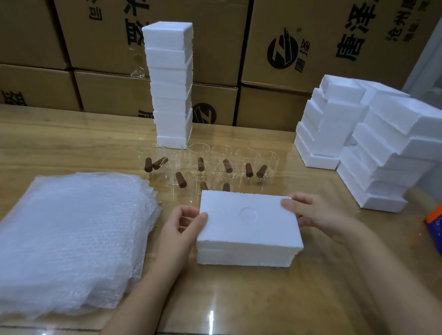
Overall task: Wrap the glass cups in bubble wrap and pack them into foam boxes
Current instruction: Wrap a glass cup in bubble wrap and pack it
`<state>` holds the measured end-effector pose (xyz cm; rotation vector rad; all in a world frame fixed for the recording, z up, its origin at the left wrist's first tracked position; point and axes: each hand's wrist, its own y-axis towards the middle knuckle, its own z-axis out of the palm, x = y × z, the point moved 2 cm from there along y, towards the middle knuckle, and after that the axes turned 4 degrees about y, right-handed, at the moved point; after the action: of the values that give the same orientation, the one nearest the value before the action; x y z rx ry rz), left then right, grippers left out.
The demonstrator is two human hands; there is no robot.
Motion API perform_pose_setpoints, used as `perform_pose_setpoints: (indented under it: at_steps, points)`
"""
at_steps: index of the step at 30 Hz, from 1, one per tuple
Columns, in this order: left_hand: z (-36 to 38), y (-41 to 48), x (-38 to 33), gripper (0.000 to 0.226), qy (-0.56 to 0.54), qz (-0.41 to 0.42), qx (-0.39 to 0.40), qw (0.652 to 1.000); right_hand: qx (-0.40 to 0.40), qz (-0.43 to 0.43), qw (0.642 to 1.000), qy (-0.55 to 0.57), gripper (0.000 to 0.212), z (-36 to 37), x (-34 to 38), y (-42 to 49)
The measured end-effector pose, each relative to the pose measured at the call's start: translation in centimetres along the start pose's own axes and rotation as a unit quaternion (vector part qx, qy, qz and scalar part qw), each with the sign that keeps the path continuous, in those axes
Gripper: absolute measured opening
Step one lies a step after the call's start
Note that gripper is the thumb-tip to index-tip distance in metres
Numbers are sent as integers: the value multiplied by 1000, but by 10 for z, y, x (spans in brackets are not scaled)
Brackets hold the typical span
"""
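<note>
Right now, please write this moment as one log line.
left hand: holds foam box | right hand: holds far corner | lid: on

foam box [247, 224] on table [255, 305], bubble wrap stack [59, 238] left of it, glass cups [200, 164] behind, foam box stacks [171, 87] beyond

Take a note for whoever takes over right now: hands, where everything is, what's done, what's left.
Left hand grips the left edge of the closed foam box in the middle; right hand holds its far right corner.
Bubble wrap sheets lie stacked at left. Glass cups stand unwrapped behind the box.
Done: cannot tell, the box's contents are hidden.
Left: wrap and box those cups; more foam boxes are stacked behind and at right.
</note>
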<state>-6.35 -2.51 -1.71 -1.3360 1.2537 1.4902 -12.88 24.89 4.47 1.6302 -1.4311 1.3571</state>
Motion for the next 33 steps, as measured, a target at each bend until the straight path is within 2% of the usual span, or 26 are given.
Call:
perform_pose_setpoints:
  at_steps: [9, 18, 25, 29, 33]
  points:
    - [0, 3, 4, 45, 13, -29, -10, 999, -88, -11, 994, 64, 22, 20, -12, 2]
    - [-3, 3, 2, 42, 29, -56, 9, 998, -106, 8, 992, 66, 21, 23, -8, -2]
    - [-4, 1, -1, 33, 35, -68, 8, 997, -114, 22, 993, 31, 24, 29, -5, -2]
    - [-4, 0, -3, 31, 40, -77, 10, 996, -128, 20, 991, -25, 30, 35, 0, -2]
    - [-6, 2, -5, 15, 64, -94, 12, 993, -132, 39, 982, -126, 40, 40, 2, 0]
